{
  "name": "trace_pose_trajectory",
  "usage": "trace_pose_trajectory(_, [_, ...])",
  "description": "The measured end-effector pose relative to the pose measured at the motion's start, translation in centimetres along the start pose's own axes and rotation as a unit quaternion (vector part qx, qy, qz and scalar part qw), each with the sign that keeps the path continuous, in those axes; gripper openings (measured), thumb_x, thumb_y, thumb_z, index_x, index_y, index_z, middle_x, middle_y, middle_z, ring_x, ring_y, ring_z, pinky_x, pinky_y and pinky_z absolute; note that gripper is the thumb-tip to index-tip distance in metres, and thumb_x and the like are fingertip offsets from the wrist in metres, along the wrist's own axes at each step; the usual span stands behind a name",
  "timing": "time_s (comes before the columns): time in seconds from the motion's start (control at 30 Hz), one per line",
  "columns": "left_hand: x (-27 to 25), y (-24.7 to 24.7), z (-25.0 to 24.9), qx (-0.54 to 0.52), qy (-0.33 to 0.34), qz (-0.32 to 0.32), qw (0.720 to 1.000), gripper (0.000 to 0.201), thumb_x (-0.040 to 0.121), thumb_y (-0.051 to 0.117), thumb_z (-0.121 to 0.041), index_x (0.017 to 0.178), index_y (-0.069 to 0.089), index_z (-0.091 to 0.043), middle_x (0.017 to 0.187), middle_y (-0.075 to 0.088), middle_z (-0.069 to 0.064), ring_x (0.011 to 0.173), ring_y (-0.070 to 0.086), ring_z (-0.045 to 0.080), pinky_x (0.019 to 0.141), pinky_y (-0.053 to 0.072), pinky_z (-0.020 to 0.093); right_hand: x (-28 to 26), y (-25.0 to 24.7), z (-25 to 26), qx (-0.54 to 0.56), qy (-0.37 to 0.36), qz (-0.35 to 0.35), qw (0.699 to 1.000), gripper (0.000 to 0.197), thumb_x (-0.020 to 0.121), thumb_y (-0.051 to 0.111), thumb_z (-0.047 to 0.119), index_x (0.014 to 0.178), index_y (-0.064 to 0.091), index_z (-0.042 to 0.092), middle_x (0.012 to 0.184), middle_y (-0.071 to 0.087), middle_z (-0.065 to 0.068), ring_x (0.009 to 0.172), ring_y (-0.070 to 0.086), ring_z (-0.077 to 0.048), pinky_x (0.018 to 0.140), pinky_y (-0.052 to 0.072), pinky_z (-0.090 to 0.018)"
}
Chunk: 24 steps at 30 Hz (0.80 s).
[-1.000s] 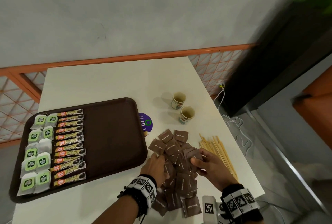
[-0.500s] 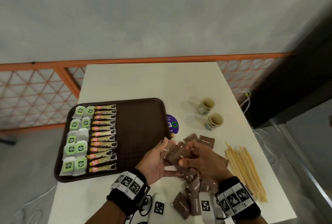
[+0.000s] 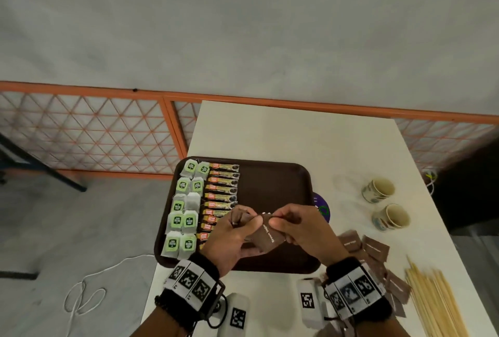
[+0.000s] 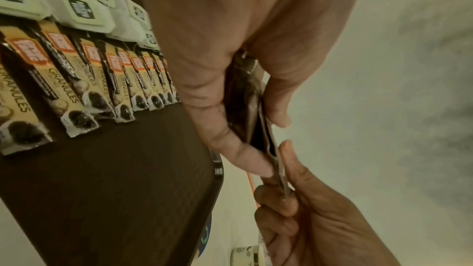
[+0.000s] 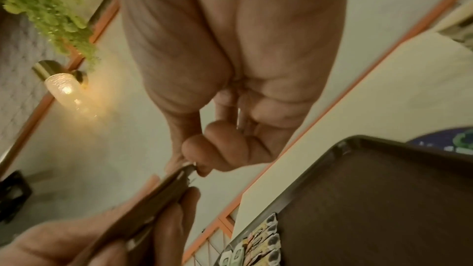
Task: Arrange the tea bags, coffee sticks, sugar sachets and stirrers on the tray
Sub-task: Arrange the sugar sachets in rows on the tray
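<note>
Above the near edge of the dark brown plastic tray (image 3: 283, 174), the left hand (image 3: 229, 236) grips a stack of brown paper sugar sachets (image 3: 267, 238) while the right hand (image 3: 299, 231) pinches the top one, probably peeling it off for the bare middle, beside the gold coffee sticks (image 3: 222, 191) and green-tagged tea bags (image 3: 186, 201) lining the left edge.

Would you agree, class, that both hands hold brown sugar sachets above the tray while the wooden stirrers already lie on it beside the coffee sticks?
Not quite. The head view shows the wooden stirrers on the table, right of the tray. The rest stands: left hand and right hand hold sugar sachets above it, by the coffee sticks.
</note>
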<state>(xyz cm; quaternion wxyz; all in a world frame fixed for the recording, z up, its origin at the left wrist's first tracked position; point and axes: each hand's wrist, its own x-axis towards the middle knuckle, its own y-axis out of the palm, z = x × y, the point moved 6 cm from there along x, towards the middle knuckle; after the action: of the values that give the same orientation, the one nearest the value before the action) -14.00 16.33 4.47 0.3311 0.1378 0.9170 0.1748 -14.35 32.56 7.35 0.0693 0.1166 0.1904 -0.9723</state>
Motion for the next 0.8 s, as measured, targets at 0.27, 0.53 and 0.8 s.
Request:
trace_pose_trajectory(0.27, [1.1, -2.9, -0.8, -0.026, -0.006, -0.002, 1.0, 0.014, 0.09, 0.067, -0.022, 0.095, 0.054, -0.017, 0.098, 0.065, 0.013, 0.091, 0.064, 0.03, 0.065, 0.057, 0.039, 1.2, 3.7, 1.1, 0.01, 0.019, 0.001, 1.0, 0.014, 0.089, 0.07, 0.021, 0.102, 0.067, 0.017, 0.08, 0.072, -0.003, 0.054, 0.061, -0.008, 0.051, 0.048, -0.017])
trace_pose_trajectory(0.53, [2.6, -6.8, -1.0, 0.004, -0.017, -0.036, 0.999, 0.015, 0.089, 0.065, -0.005, 0.084, 0.056, -0.016, 0.103, 0.069, 0.016, 0.089, 0.071, 0.034, 0.071, 0.058, 0.045, 3.8, 3.1, -2.8, 0.118, 0.18, -0.133, 0.967, 0.011, 0.094, 0.062, 0.021, 0.096, 0.067, 0.011, 0.089, 0.072, -0.008, 0.075, 0.068, -0.016, 0.067, 0.057, -0.032])
trace_pose_trajectory(0.8, [-0.2, -12.0, -0.9, 0.042, -0.029, -0.086, 0.995, 0.01, 0.088, 0.067, -0.005, 0.092, 0.058, -0.007, 0.1, 0.07, 0.018, 0.087, 0.072, 0.034, 0.074, 0.06, 0.052, 9.7, 1.9, -8.6, 0.064, 0.289, -0.236, 0.926, 0.02, 0.089, 0.07, 0.024, 0.094, 0.061, 0.008, 0.08, 0.067, -0.005, 0.06, 0.064, -0.015, 0.056, 0.049, -0.021])
